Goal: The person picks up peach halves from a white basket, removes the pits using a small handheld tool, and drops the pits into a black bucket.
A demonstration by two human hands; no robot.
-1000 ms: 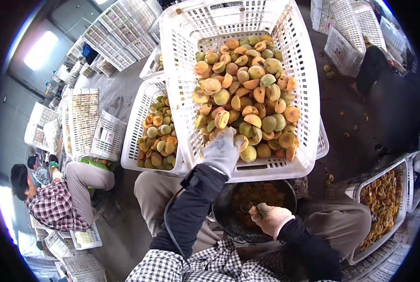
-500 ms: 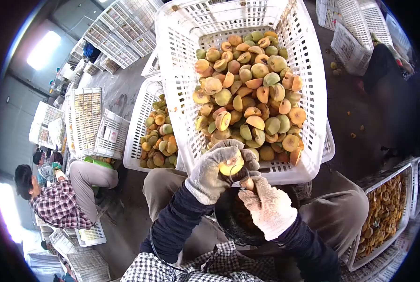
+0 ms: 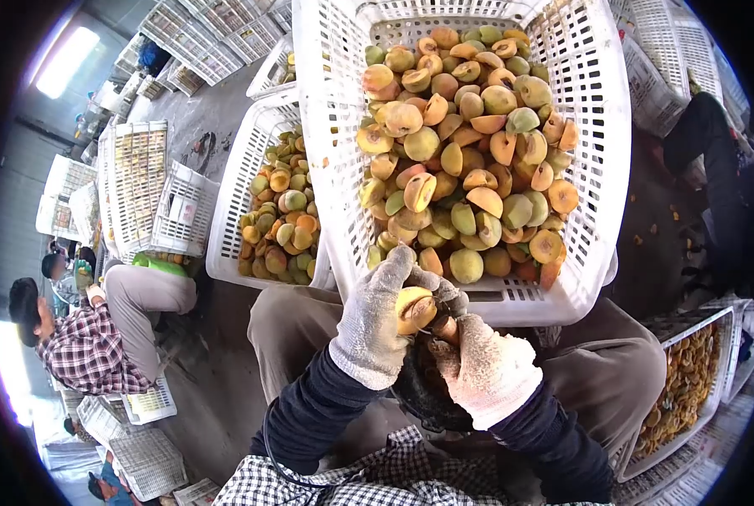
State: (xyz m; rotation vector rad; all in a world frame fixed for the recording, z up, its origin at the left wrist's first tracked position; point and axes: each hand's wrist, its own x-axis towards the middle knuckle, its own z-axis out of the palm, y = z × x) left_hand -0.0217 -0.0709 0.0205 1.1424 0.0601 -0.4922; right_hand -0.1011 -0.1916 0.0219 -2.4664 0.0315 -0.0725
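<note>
In the head view my left hand (image 3: 381, 316), in a grey-white work glove, is closed round a yellow peach half (image 3: 414, 309), cut face showing. My right hand (image 3: 488, 367), in a pale dusty glove, grips a small loop knife by its wooden handle (image 3: 447, 329); its working end is hidden against the fruit and the left fingers. Both hands are close together over a dark bowl (image 3: 432, 392) between my knees. Just beyond them stands a white plastic crate (image 3: 600, 169) holding many halved peaches (image 3: 469, 152).
A second white crate of peaches (image 3: 225, 244) stands on the left. On the right is a crate (image 3: 727, 333) of orange-brown fruit pieces. A seated person in a checked shirt (image 3: 99, 350) works at far left. Stacked crates (image 3: 136, 181) stand behind; fruit scraps lie on the floor.
The view has shifted slightly, so the large crate appears further right. The peach half has turned in my left hand, and the right hand with the knife stays close against it.
</note>
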